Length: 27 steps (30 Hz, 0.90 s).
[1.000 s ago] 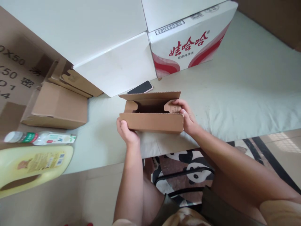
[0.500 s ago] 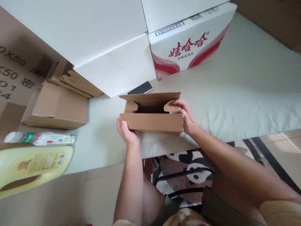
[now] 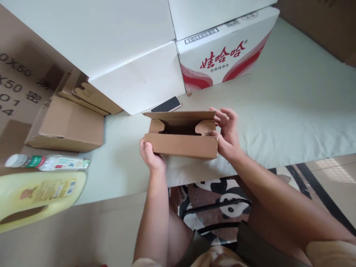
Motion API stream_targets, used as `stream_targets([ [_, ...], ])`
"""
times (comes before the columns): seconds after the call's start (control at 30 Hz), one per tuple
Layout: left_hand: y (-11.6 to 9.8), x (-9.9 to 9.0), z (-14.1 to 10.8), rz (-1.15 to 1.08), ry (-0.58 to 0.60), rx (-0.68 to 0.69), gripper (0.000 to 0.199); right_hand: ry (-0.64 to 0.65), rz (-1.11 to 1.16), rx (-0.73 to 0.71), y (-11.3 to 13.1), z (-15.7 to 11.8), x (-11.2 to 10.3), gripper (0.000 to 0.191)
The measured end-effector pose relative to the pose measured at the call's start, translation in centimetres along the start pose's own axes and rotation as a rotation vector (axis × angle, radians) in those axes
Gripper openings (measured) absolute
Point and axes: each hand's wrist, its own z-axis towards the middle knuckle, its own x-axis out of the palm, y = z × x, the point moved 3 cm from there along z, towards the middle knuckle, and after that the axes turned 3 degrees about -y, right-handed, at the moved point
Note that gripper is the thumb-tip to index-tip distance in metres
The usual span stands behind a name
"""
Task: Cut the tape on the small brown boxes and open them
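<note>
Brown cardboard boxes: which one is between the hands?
The open-topped cardboard box at centre, gripped by the left hand, right hand at its other end; the other brown boxes stand untouched.

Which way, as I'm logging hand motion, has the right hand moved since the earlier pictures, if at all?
Yes: against the phone, the right hand has shifted slightly rightward, opening out at the cardboard box's right end.

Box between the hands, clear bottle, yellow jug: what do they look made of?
Box: corrugated cardboard, matte brown; the back flap shows a wavy cut edge.
Clear bottle: probably glossy plastic; see-through beside its labels, though looks alone don't settle it.
Yellow jug: likely moulded plastic, opaque and smooth, judging by its rounded, one-piece-looking body.
</note>
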Motion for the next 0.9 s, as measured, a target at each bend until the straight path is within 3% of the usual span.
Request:
stream_targets([
  [0.13, 0.0, 0.0, -0.1, 0.0, 0.0, -0.026, 0.036, 0.014, 0.051, 0.075, 0.8, -0.6, -0.6, 0.032],
  [0.27, 0.2, -0.2, 0.2, -0.013, 0.071, -0.091, 0.037, -0.053, 0.087, 0.042, 2.0, -1.8, -0.7, 0.032],
  [0.33, 0.3, -0.3, 0.4, -0.023, 0.112, -0.101, 0.036, -0.072, 0.05, 0.038, 2.6, -2.2, -0.4, 0.023],
  [0.4, 0.0, -0.5, 0.7, -0.022, 0.132, -0.06, 0.034, -0.055, -0.02, 0.054, 3.2, -2.3, 0.0, 0.012],
  [0.5, -1.1, -0.8, 1.0, 0.052, 0.156, 0.066, 0.027, 0.012, -0.113, 0.072, 3.8, -2.3, 0.3, 0.014],
  [0.7, -2.9, -0.5, 1.1, 0.422, 0.395, 0.224, 0.032, 0.049, -0.1, 0.097, 3.8, -3.0, 0.0, 0.018],
  [0.9, -2.8, -0.8, 1.6, 0.401, 0.329, 0.203, 0.032, -0.097, 0.02, 0.279, 1.8, -3.1, -0.8, 0.021],
])
